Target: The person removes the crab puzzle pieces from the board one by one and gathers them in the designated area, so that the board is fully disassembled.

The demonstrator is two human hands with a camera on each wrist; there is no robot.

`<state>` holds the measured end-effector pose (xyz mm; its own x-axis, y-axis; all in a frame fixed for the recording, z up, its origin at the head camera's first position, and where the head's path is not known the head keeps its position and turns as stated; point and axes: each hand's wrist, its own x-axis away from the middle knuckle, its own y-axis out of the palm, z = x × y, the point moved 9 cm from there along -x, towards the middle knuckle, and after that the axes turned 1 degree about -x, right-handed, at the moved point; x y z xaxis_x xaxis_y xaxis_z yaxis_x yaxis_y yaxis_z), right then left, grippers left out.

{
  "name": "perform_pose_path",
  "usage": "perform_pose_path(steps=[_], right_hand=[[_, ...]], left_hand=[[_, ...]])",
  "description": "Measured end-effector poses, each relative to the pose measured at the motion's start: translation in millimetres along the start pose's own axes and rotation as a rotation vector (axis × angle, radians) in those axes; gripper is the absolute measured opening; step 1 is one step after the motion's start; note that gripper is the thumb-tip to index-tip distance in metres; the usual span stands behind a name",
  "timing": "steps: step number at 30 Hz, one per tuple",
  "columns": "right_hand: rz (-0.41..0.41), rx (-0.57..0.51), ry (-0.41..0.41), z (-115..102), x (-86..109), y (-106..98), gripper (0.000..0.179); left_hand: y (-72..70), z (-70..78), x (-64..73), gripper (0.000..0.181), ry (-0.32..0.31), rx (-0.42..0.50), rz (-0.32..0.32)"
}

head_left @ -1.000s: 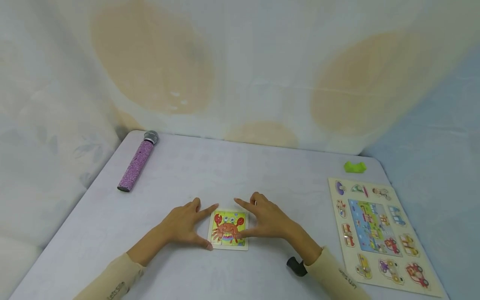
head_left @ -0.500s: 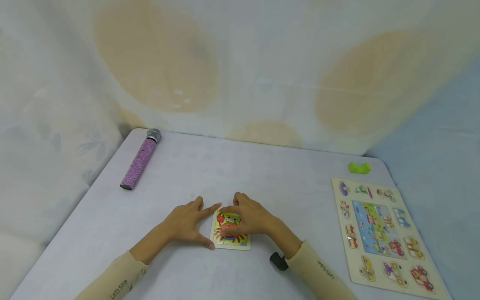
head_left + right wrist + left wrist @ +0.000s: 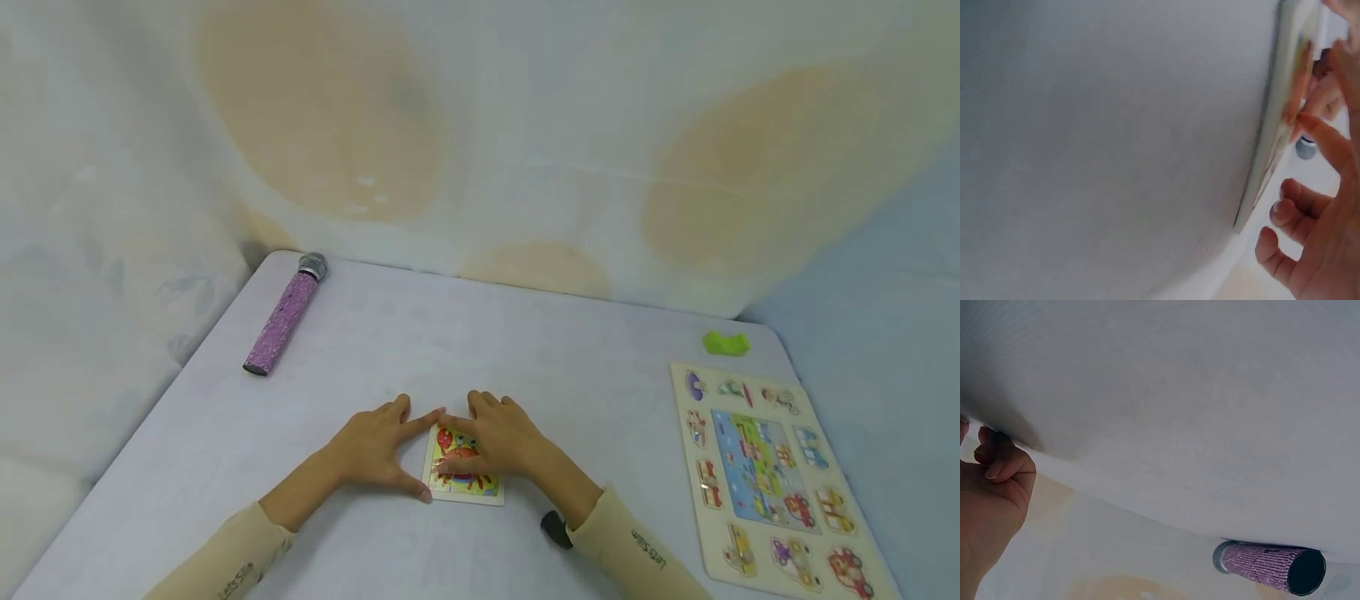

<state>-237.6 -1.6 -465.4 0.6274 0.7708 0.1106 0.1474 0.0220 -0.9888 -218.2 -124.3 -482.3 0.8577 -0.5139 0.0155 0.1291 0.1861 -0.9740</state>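
Note:
A small crab jigsaw puzzle (image 3: 467, 487) in a pale frame lies flat on the white table. My left hand (image 3: 371, 448) is at its left side, index fingertip at the upper left corner and straight thumb at the lower left one; the other fingers bend inward in the left wrist view. From the right, my right hand (image 3: 504, 437) reaches over the picture and covers part of it. Its index tip is near the top left corner and its thumb lies across the crab. In the right wrist view the puzzle frame (image 3: 1266, 144) shows edge-on, with a fingertip touching its picture side.
A purple glittery microphone (image 3: 283, 321) lies at the back left. At the right is a large knobbed vehicle puzzle board (image 3: 693, 508), with a bright green plastic piece (image 3: 726, 342) behind it. A small black cylindrical object (image 3: 555, 529) shows beside my right sleeve.
My right hand has moved left from the puzzle's right edge to over the picture, its index tip now close to my left one. The left hand keeps its place at the corners.

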Motion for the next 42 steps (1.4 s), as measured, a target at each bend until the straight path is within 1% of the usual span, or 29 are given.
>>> perform_pose_path(steps=[2,4,8,11,12,16,18,20,22,24,25,26,28,29,31,33,35,39,41,42], right_hand=[[0.002,-0.002,-0.005,0.4,-0.3,1.1,0.074],[-0.009,-0.042,-0.009,2.5,-1.6,3.5,0.074],[-0.086,-0.247,0.016,13.9,-2.7,9.2,0.076],[-0.126,-0.395,0.034,21.9,-1.8,9.4,0.077],[-0.133,-0.427,0.038,23.9,-1.2,9.2,0.077],[-0.13,-0.481,0.041,26.9,-1.3,9.0,0.074],[-0.123,-0.484,0.04,26.3,-2.3,8.6,0.072],[-0.119,-0.48,0.04,25.6,-4.6,9.9,0.069],[-0.118,-0.483,0.046,25.4,-5.8,10.7,0.064],[-0.118,-0.48,0.05,25.5,-6.4,11.0,0.059],[-0.115,-0.476,0.051,25.7,-6.8,10.8,0.057],[-0.112,-0.467,0.051,26.1,-7.1,10.3,0.054],[-0.106,-0.453,0.054,26.2,-8.1,9.2,0.05],[-0.102,-0.442,0.053,25.8,-8.9,9.0,0.049],[-0.098,-0.413,0.052,23.5,-10.1,8.5,0.047],[-0.092,-0.348,0.042,18.5,-10.2,6.6,0.045],[-0.072,-0.241,0.021,11.9,-9.9,4.0,0.043],[-0.023,-0.016,-0.013,0.7,-8.6,-2.0,0.042],[-0.008,0.016,-0.025,-1.1,-9.3,-4.0,0.04],[-0.009,-0.004,-0.027,-0.4,-10.3,-4.4,0.04]], left_hand=[[-1.0,0.9,0.3,0.112,0.004,-0.003,0.002],[-1.5,1.3,0.3,0.112,0.003,-0.006,-0.001],[0.3,1.1,-1.7,0.114,-0.009,-0.021,-0.006],[1.2,2.3,-3.9,0.114,-0.012,-0.035,-0.007],[1.2,2.7,-4.5,0.114,-0.012,-0.035,-0.009],[0.8,3.4,-4.0,0.114,-0.008,-0.034,-0.016],[-0.7,2.8,-0.8,0.116,-0.014,-0.044,0.0],[-3.8,4.0,6.0,0.115,-0.019,-0.046,0.035],[-6.8,9.9,15.7,0.104,-0.003,-0.042,0.075],[-8.4,20.2,26.3,0.087,0.042,-0.039,0.11],[-8.3,26.2,31.0,0.078,0.07,-0.037,0.117],[-7.7,32.2,34.9,0.07,0.097,-0.045,0.121],[-5.1,41.2,39.6,0.061,0.137,-0.072,0.116],[-3.5,43.5,40.7,0.059,0.143,-0.084,0.109],[-0.3,45.1,41.0,0.058,0.135,-0.107,0.09],[2.3,44.7,40.8,0.057,0.121,-0.116,0.073],[4.1,44.8,41.0,0.057,0.117,-0.119,0.064],[3.0,47.8,42.1,0.055,0.133,-0.109,0.089],[2.1,48.6,42.7,0.055,0.136,-0.112,0.105],[1.8,48.6,42.8,0.055,0.135,-0.116,0.113]])
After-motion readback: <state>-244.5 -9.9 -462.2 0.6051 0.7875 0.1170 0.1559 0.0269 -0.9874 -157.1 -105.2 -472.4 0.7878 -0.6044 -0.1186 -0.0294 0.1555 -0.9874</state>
